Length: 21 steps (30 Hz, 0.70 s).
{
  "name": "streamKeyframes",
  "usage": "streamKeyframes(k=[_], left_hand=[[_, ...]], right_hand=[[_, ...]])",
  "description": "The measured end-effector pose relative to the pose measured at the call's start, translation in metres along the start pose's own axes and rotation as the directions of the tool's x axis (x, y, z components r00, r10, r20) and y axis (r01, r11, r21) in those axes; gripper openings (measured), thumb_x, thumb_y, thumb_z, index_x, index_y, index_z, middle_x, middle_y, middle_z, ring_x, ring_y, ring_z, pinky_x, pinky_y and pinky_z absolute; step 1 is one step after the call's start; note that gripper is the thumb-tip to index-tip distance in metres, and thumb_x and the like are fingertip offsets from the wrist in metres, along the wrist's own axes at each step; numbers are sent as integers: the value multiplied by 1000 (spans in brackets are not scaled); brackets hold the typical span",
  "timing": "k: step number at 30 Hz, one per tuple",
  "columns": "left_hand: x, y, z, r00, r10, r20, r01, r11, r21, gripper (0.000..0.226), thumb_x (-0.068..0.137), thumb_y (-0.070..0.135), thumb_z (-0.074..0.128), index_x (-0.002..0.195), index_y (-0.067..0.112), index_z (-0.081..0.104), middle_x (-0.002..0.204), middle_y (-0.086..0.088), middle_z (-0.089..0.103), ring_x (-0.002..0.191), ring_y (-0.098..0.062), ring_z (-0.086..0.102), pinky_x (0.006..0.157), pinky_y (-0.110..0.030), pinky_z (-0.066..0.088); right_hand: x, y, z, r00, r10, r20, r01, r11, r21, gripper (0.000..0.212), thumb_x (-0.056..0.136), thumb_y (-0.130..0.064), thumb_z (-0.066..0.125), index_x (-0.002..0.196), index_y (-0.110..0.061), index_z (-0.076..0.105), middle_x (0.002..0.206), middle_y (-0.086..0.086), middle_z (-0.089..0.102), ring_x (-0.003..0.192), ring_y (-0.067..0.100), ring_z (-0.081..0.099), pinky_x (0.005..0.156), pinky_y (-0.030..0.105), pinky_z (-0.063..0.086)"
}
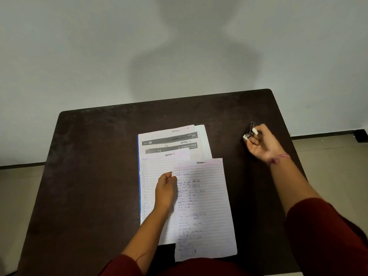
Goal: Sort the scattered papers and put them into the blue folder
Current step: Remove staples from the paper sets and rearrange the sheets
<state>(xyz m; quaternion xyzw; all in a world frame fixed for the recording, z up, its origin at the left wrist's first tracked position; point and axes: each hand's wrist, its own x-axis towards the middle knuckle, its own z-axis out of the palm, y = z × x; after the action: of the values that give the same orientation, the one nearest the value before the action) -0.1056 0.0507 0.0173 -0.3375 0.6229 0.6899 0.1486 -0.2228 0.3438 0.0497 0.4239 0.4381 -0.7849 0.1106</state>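
Head view: a stack of white printed and lined papers (169, 148) lies at the middle of the dark brown worktop (89, 176), a thin blue folder edge (139, 176) showing along the stack's left side. The left hand (166, 191) pinches a handwritten lined sheet (205, 208) overlapping the stack's right. Right of the stack, the right hand (260, 143) grips a small black-and-silver clip-like object (250, 132).

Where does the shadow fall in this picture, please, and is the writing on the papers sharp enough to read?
Head view: a broad soft shadow lies on the wall above the table, so the light comes from behind the person. The "SECTION 1" headings on the papers read clearly, while the handwriting blurs towards the bottom edge. The wide lens bows the table's edges.
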Motion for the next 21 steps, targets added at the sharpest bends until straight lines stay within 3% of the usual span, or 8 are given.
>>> streamKeyframes(k=[2, 4, 8, 10, 13, 15, 18, 21], left_hand=[[-3, -3, 0, 1000, 1, -3, -1, 1000, -8, 9, 93, 3, 46, 93, 10, 52, 80, -10, 49, 68, -18, 42, 58, -29, 34], [-7, -4, 1, 1000, 3, -12, -3, 1000, -13, 13, 93, 3, 45, 94, 12, 54, 77, -7, 52, 67, -18, 44, 58, -29, 36], [-13, -10, 2, 1000, 1, -18, -1, 1000, -30, 17, 95, 3, 44, 97, 16, 54, 80, -5, 56, 71, -19, 47, 60, -29, 39], [-15, -12, 3, 1000, -4, -10, 3, 1000, -24, 16, 96, 5, 43, 101, 17, 53, 81, -5, 57, 71, -20, 48, 61, -31, 40], [-18, -12, 4, 1000, 8, 0, -8, 1000, -9, 18, 95, 7, 45, 111, 11, 52, 84, -7, 58, 78, -22, 50, 70, -37, 43], [-20, -12, 5, 1000, 13, 6, -13, 1000, 8, 23, 93, 12, 50, 116, 8, 51, 87, -10, 61, 80, -27, 54, 77, -39, 46], [-19, -15, 5, 1000, 10, 23, -11, 1000, 17, 32, 87, 24, 58, 116, 10, 53, 103, -20, 66, 95, -38, 64, 90, -50, 53], [-21, -13, 6, 999, 30, 25, -30, 999, 31, 14, 93, 17, 54, 107, 12, 57, 105, -21, 66, 95, -31, 64, 91, -52, 52]], right_hand=[[-17, 15, 4, 987, 9, 162, -30, 991, 129, 13, 88, -21, 53, 84, -10, 59, 81, 3, 67, 68, 16, 71, 70, 21, 56], [-32, 31, 8, 969, 11, 248, -45, 990, 133, 14, 90, -14, 48, 91, -5, 59, 90, 11, 70, 81, 24, 72, 78, 26, 56], [-50, 58, 15, 965, 8, 261, -41, 992, 120, 30, 90, 5, 34, 109, -6, 54, 104, 15, 67, 95, 35, 68, 76, 39, 59], [-55, 69, 20, 966, 8, 257, -42, 991, 128, 30, 90, 3, 34, 110, -8, 53, 111, 16, 64, 102, 35, 65, 82, 43, 57], [-65, 78, 32, 976, 62, 210, -93, 986, 140, 11, 93, -19, 50, 96, -11, 56, 103, 11, 64, 96, 26, 65, 85, 40, 52], [-69, 84, 40, 981, 88, 173, -118, 978, 172, 18, 89, -32, 61, 86, -15, 56, 83, 4, 64, 79, 16, 63, 79, 33, 51], [-71, 91, 51, 987, 120, 102, -142, 960, 240, 16, 88, -24, 64, 78, -15, 55, 72, 2, 57, 59, 8, 57, 61, 24, 51], [-72, 96, 60, 980, 155, 121, -184, 940, 287, 18, 93, -15, 53, 75, -10, 50, 83, 9, 53, 71, 14, 56, 56, 25, 56]])
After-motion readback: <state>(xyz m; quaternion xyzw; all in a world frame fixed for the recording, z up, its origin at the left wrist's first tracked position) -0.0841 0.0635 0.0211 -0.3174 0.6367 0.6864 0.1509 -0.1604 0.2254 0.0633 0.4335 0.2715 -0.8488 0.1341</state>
